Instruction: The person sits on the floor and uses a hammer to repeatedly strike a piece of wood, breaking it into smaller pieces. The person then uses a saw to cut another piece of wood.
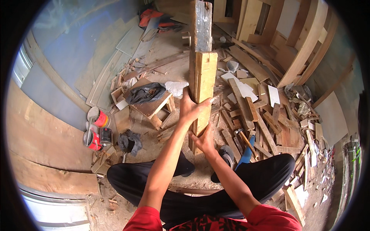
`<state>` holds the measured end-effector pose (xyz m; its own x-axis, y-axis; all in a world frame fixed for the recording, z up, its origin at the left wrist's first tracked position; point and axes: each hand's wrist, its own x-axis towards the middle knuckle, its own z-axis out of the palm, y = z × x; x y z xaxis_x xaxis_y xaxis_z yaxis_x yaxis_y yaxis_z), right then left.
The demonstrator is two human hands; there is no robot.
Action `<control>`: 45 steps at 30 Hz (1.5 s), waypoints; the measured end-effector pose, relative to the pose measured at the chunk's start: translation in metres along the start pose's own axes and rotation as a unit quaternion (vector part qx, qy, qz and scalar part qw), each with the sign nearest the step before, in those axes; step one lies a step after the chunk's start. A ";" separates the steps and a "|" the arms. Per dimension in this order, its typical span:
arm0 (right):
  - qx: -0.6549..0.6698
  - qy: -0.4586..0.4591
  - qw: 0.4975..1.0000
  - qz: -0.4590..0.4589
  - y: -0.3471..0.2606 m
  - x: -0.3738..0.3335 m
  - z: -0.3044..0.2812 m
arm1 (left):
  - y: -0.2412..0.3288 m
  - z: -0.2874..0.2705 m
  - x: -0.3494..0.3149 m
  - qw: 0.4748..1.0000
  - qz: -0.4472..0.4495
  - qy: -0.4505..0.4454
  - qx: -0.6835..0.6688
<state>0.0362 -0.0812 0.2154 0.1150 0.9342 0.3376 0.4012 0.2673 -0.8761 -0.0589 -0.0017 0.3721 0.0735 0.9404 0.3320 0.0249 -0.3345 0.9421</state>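
Note:
Between my knees, two lengths of wood stand upright, pressed together face to face. The nearer one is a pale yellow plank [206, 77]. Behind it a longer weathered board [202, 27], grey and stained, rises higher. My left hand [190, 109] wraps round both partway up, its thumb across the pale plank. Lower down, my right hand [204, 141] grips the same pieces near their bottom end, its fingers partly hidden behind the wood. By my right shoe [226, 154] lie a wooden-handled tool [248, 144] and a flat blue tool [245, 153].
Scrap wood [266, 123] is heaped on the right. A low wooden stool [148, 104] with a black plastic bag [145, 93] on it stands left of the boards. Paint cans [92, 139] sit at the left, near a leaning panel [42, 127]. Wooden frames [304, 42] stand at the back right.

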 end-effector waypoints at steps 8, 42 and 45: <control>0.194 0.066 0.968 -0.142 -0.106 0.121 -0.114 | 0.054 -0.020 0.024 0.984 0.120 -0.122 -0.043; 0.519 0.172 0.751 0.370 0.110 0.071 -0.170 | 0.009 -0.076 -0.148 0.967 0.160 0.028 -0.194; 0.549 0.144 0.735 0.371 0.142 0.064 -0.167 | 0.031 -0.072 -0.140 0.972 0.234 0.024 0.009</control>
<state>0.2520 -0.0227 0.1702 0.1822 0.8726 -0.4532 -0.8259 -0.1143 -0.5522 -0.1396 -0.1391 0.3588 0.0337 0.6864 0.7265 0.0175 -0.7272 0.6862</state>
